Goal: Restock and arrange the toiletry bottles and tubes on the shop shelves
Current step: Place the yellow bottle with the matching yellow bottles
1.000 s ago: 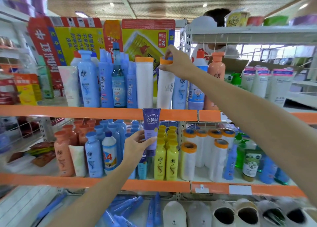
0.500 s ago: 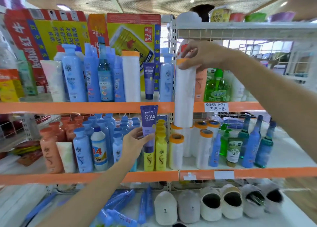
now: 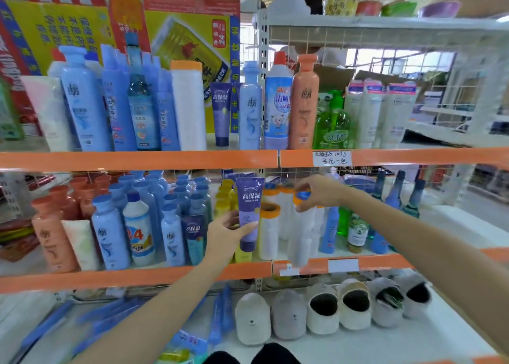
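A white roll goes down among its fellows on the middle shelf, while a purple tube waits in the other hand.

The white roll [image 3: 301, 233], gripped by its orange-and-blue top, hangs at the front of the middle shelf [image 3: 137, 275] just right of the other orange-capped rolls [image 3: 270, 230], its base low against the orange shelf edge. The right hand [image 3: 316, 194] reaches in from the right, forearm level, fingers curled down over the top in a pinch. To seat it well, lower it straight, keep it upright, and let go only once the base rests flat beside its neighbours. The left hand [image 3: 225, 235] comes up from below, thumb and fingers wrapped round the lower body of the purple tube [image 3: 249, 212], held upright before the yellow bottles [image 3: 227, 201].
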